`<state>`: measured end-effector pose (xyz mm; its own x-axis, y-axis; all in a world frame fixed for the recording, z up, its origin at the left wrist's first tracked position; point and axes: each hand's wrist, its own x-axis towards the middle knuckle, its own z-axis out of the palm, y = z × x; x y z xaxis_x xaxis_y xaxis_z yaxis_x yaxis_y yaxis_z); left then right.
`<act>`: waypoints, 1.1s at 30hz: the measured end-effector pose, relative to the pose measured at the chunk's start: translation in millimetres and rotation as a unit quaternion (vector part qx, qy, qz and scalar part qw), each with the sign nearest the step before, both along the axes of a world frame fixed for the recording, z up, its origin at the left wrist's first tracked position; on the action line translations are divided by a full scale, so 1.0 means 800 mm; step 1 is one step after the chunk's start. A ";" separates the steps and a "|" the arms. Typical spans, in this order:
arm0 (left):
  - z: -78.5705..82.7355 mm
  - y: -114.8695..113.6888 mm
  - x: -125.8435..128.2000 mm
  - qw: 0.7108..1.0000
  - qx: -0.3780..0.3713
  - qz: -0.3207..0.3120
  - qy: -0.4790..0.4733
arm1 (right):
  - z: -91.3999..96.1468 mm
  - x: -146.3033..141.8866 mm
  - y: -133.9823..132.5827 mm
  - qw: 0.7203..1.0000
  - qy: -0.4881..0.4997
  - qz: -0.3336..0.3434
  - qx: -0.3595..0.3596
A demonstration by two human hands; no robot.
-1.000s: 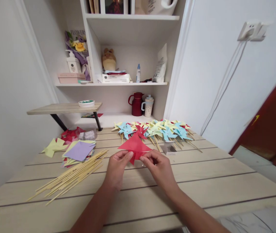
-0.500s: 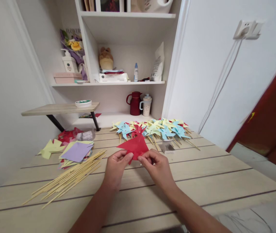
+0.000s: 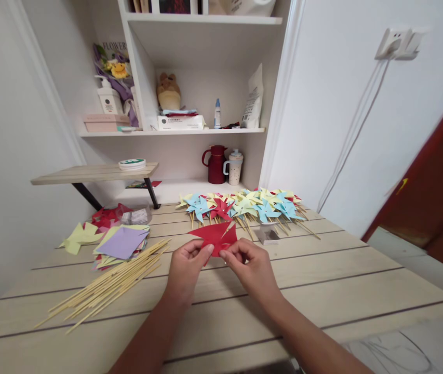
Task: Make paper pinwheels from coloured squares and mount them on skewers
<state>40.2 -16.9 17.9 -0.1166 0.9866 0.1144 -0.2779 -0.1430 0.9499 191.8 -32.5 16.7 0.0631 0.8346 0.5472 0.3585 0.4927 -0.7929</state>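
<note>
A piece of red paper (image 3: 217,236) with cut slits is held up between both hands, above the middle of the table. My left hand (image 3: 188,265) pinches its lower left edge between thumb and fingers. At the lower right edge, my right hand (image 3: 250,265) grips the same paper, thumb against the curled fingers. Just beyond it lie finished pinwheels on sticks in blue, yellow and red, among them a red pinwheel (image 3: 221,209). A small clear box (image 3: 270,235) with dark contents stands beyond my right hand.
Left of my hands lie a bundle of thin wooden sticks (image 3: 104,285) and a stack of coloured paper squares (image 3: 123,243). A yellow pinwheel shape (image 3: 79,237) lies farther left. A small raised shelf (image 3: 96,173) and a red jug (image 3: 216,165) stand at the back.
The red paper's upper part has tipped down and looks flatter, uncovering the red pinwheel behind it. Both hands keep their grip in nearly the same place.
</note>
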 end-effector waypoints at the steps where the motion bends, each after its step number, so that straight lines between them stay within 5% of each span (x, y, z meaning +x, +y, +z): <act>1: 0.000 0.000 0.000 1.000 0.000 -0.003 0.002 | 0.000 0.000 0.000 1.000 0.002 0.001 0.001; 11: -0.006 0.007 -0.004 1.000 0.013 -0.011 0.022 | -0.004 0.000 0.001 1.000 -0.007 0.011 0.015; 16: -0.007 0.008 -0.008 0.990 0.081 0.015 0.114 | -0.003 0.006 0.000 0.992 -0.033 -0.046 0.112; 18: -0.009 0.007 -0.008 0.960 0.174 0.064 0.211 | -0.002 0.008 0.000 0.979 -0.058 -0.092 0.173; 20: -0.011 0.007 -0.009 0.894 0.293 0.122 0.317 | -0.001 0.011 0.000 0.965 -0.087 -0.128 0.211; 23: -0.012 0.006 -0.010 0.781 0.425 0.165 0.427 | 0.000 0.015 0.000 0.958 -0.134 -0.153 0.204; 25: -0.011 0.006 -0.013 0.737 0.460 0.182 0.461 | -0.001 0.017 0.002 0.957 -0.162 -0.150 0.187; 28: -0.007 0.007 -0.017 0.720 0.467 0.206 0.471 | -0.004 0.018 0.003 0.956 -0.189 -0.127 0.185; 33: -0.004 0.005 -0.019 0.734 0.436 0.170 0.492 | -0.003 0.018 0.004 0.961 -0.178 -0.085 0.191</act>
